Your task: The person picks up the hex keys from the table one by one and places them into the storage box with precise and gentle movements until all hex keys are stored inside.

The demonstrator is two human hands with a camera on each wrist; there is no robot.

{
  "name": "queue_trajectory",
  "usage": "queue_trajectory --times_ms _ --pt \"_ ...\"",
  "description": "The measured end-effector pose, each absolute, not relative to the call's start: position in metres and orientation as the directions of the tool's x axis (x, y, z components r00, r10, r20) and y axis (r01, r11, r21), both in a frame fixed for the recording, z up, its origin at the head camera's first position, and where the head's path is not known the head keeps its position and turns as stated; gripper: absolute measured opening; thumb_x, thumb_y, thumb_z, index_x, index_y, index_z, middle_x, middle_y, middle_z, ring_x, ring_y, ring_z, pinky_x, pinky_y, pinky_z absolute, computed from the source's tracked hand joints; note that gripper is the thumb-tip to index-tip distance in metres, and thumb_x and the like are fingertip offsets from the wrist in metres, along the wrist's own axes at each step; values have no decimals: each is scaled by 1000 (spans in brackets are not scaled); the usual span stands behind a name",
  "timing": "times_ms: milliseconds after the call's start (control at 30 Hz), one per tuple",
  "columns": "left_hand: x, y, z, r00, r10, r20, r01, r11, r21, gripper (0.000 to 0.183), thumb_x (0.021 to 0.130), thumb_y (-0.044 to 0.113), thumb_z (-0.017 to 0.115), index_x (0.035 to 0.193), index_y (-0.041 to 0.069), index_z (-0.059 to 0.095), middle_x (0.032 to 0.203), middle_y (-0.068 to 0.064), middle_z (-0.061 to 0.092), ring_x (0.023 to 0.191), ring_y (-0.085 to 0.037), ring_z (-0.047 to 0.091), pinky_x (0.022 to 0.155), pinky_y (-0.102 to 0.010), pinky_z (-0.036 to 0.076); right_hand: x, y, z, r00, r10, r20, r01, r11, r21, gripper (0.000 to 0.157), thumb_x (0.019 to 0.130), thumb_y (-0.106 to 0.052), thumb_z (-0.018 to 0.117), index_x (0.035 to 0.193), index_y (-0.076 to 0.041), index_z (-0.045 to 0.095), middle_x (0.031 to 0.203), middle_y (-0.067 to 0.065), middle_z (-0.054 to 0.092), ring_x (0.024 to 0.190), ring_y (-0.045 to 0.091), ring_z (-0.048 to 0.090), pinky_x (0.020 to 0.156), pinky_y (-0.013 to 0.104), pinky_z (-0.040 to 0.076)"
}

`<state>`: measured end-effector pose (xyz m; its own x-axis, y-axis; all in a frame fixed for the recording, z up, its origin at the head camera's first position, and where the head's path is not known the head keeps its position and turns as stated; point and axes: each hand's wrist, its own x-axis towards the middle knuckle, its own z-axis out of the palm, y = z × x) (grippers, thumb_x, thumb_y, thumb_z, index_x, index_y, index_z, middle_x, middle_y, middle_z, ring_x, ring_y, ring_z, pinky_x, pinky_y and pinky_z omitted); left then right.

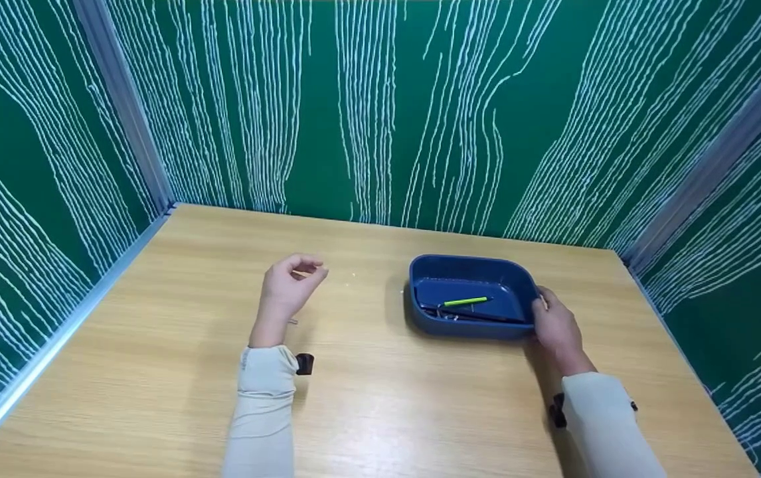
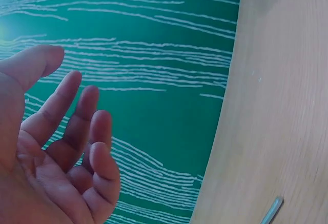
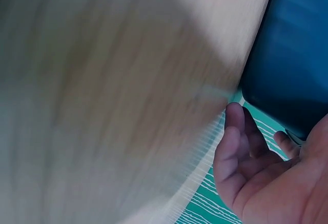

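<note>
A dark blue plastic container (image 1: pixel 473 330) with rounded corners stands right of the table's middle. My right hand (image 1: pixel 558 326) grips its right end at the rim; in the right wrist view the container's blue wall (image 3: pixel 289 44) rises beside that hand. Inside lie a lime-green pen (image 1: pixel 465 301), a long dark stick-like item (image 1: pixel 493 317) and small metallic pieces. My left hand (image 1: pixel 289 287) hovers over the table to the left, fingers loosely bent and holding nothing. Partly hidden by the left wrist is a thin grey metal piece (image 2: pixel 272 211) on the table.
The wooden table (image 1: pixel 380 411) is bounded by green walls (image 1: pixel 317 133) with white wavy lines and grey metal corner posts (image 1: pixel 118 99). Tiny white specks (image 1: pixel 352 275) lie on the tabletop between the left hand and the container. Dark wrist devices (image 1: pixel 304 364) sit on both sleeves.
</note>
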<state>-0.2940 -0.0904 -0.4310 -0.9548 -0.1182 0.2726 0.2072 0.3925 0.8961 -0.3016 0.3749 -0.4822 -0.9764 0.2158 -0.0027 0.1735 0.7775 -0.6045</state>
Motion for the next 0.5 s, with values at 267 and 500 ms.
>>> queue_trajectory --times_ms 267,500 --pt "-291 -101 -432 -972 -122 199 129 430 894 19 76 40 63 90 28 63 92 8 59 87 -15 54 75 -30 45 -302 374 -483 -977 212 0 169 779 -605 52 92 -41 17 137 -17 25 137 20 32 122 39 33 94 55 27" --pt "-289 -108 -433 -984 -126 126 58 444 894 30 73 49 62 94 27 63 96 8 58 90 -16 51 77 -31 44 -302 375 -482 -977 211 -11 173 772 -612 53 92 -42 16 138 -16 24 138 20 30 125 40 29 96 56 24"
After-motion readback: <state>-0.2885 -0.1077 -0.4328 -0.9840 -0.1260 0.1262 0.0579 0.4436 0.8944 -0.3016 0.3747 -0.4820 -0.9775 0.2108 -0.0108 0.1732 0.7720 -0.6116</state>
